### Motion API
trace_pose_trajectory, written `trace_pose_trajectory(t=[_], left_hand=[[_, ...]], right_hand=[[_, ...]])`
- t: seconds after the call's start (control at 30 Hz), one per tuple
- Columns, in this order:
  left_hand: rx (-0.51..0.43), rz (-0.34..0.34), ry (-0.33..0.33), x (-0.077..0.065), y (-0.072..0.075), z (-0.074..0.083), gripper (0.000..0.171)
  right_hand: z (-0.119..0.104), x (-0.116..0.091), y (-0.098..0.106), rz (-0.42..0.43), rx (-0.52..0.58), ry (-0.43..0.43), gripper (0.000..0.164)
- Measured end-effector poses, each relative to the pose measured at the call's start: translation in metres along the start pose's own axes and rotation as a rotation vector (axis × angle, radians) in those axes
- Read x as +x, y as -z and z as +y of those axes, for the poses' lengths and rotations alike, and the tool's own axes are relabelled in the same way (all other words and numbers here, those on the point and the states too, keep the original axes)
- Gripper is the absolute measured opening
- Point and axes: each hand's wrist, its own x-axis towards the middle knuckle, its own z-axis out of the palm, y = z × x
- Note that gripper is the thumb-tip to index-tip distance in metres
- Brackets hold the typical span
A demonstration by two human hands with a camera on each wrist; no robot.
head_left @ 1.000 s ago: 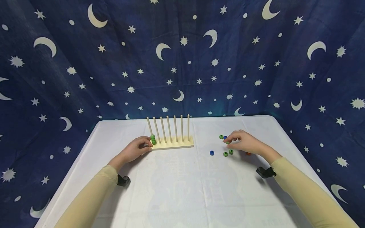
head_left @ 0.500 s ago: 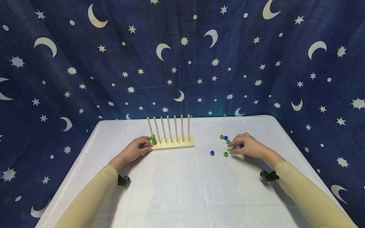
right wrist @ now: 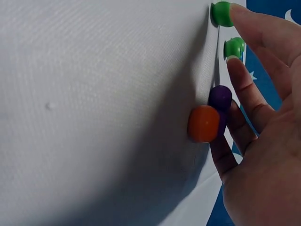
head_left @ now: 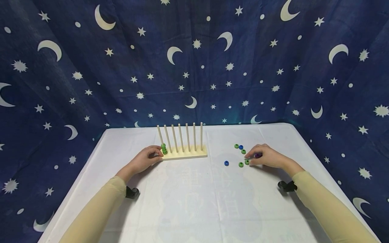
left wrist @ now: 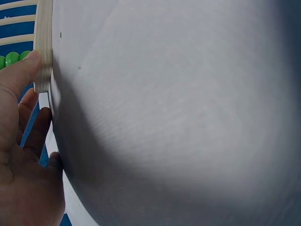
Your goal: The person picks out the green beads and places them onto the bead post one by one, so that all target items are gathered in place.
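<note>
My left hand (head_left: 144,160) grips the left end of a wooden peg rack (head_left: 185,155), its thumb and fingers on the base. Several green beads (head_left: 164,149) are stacked on the leftmost peg; the other pegs are bare. On the right, my right hand (head_left: 268,158) is low over the table with thumb and index finger apart. Its thumb tip is right at a green bead (right wrist: 222,14), also seen in the head view (head_left: 247,162). Under the palm lie purple beads (right wrist: 220,98) and an orange bead (right wrist: 203,124); the head view hides the orange one.
Beyond the right fingertips lie a green bead (head_left: 243,152), another green bead (head_left: 236,146) and a blue bead (head_left: 241,147). To their front left are a blue bead (head_left: 226,163) and a green bead (head_left: 241,164). A dark blue star-patterned cloth (head_left: 194,67) surrounds the white table (head_left: 182,202).
My right hand has drawn back to the right and toward the near side, from the far beads to the nearer green one. The left hand and rack stay put.
</note>
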Motion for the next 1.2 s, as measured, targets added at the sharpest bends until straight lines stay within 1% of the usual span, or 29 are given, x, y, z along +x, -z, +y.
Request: trace_pose_trajectory(t=[0.07,0.3,0.5,0.6,0.83,1.2], left_hand=[[-0.001,0.001,0.004,0.0001,-0.0003,-0.0006,0.006],[-0.002,0.001,0.004,-0.0005,0.0000,0.0009,0.006],[-0.010,-0.003,0.013,-0.0008,0.0001,0.0020,0.006],[-0.009,-0.003,0.020,-0.0009,0.0002,0.0024,0.006],[-0.014,-0.004,0.006,0.0001,0.0007,0.0005,0.007],[-0.006,-0.001,0.013,-0.0003,0.0005,0.0009,0.006]], right_hand=[[0.0002,0.0000,0.0006,-0.010,0.013,-0.004,0.025],[0.0006,0.0023,0.0014,-0.030,0.026,0.030,0.022],[0.0024,0.0034,0.0010,-0.043,0.027,0.009,0.021],[0.0025,0.0044,0.0009,-0.044,0.023,0.002,0.022],[0.0028,0.0055,0.0005,-0.044,0.019,-0.003,0.021],[0.0075,0.0066,-0.0007,-0.035,0.037,0.011,0.022]])
